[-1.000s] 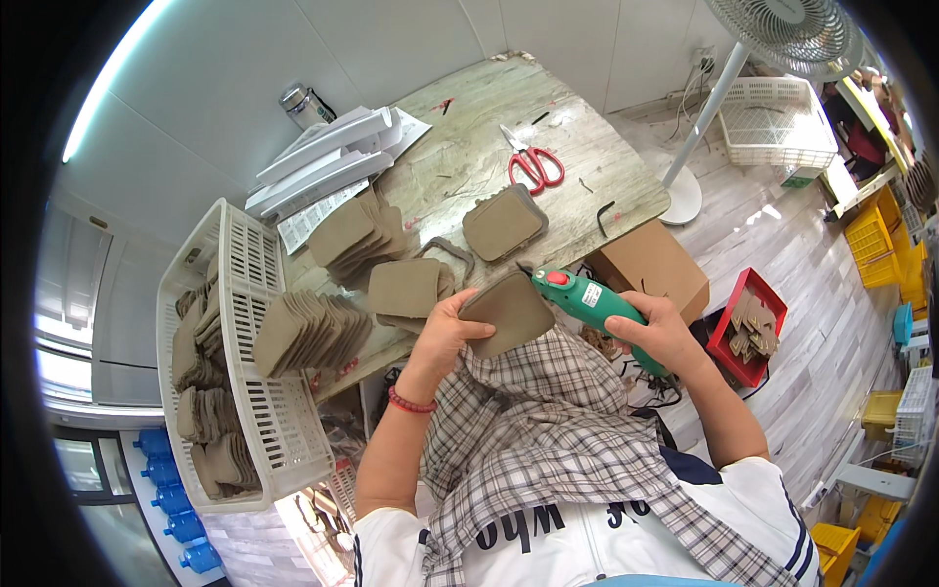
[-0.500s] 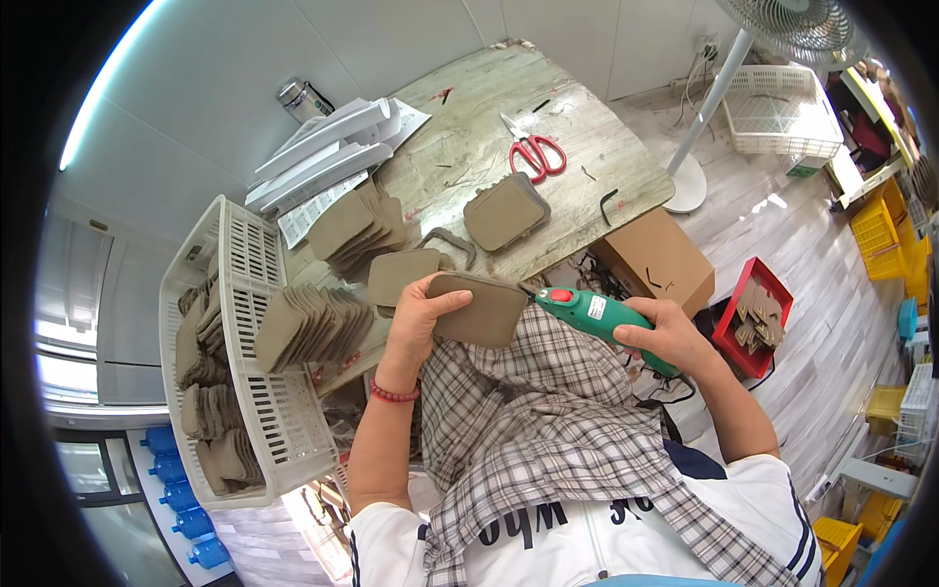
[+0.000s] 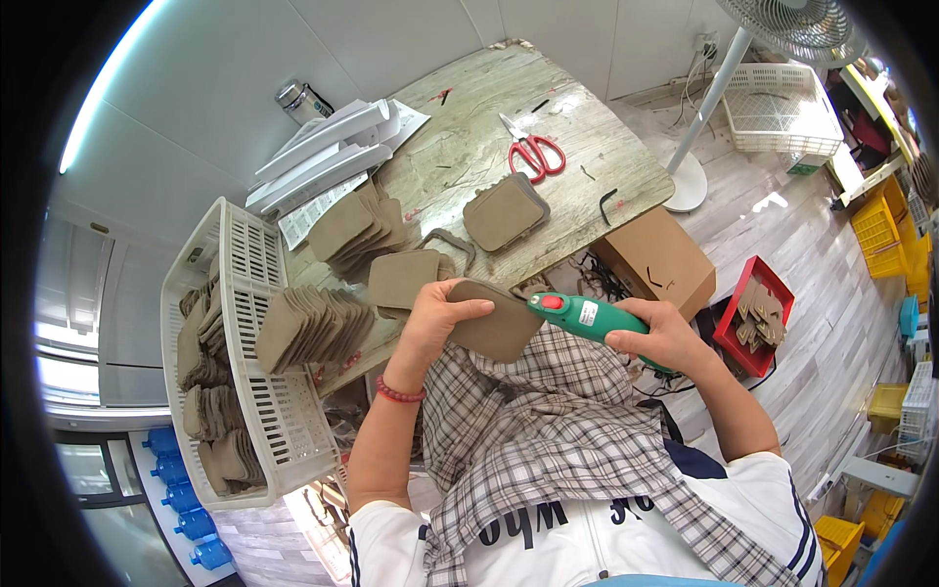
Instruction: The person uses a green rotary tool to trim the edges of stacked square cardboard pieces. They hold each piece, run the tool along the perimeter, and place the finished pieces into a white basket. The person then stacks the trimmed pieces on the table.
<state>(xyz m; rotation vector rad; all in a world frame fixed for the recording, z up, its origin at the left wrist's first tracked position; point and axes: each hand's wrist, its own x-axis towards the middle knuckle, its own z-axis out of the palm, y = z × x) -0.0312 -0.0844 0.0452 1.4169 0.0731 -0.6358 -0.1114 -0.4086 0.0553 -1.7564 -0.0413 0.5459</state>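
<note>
My left hand (image 3: 430, 321) grips a flat brown-grey panel (image 3: 501, 333) with rounded corners, thumb on its face, held tilted above my lap. My right hand (image 3: 665, 335) is wrapped round a green handheld power tool (image 3: 595, 316) with a red switch. The tool's front end meets the panel's right edge; its very tip is hidden there. Just beyond my left hand, a similar panel (image 3: 403, 272) lies at the table edge near a curved thin strip (image 3: 452, 241). Another panel (image 3: 507, 211) rests farther back, and fanned stacks (image 3: 357, 230) of panels stand to the left.
Red-handled scissors (image 3: 536, 157) and dark scraps lie on the table (image 3: 597, 127). A white crate (image 3: 279, 411) full of panels stands left, by papers (image 3: 333, 147) and a steel flask (image 3: 301, 100). A cardboard box (image 3: 665, 264) and red tray (image 3: 724, 333) of pieces are right, near a fan (image 3: 797, 29).
My left hand has moved slightly right and tilted the panel, so its right side points lower. The tool has shifted a little downward along the panel's edge.
</note>
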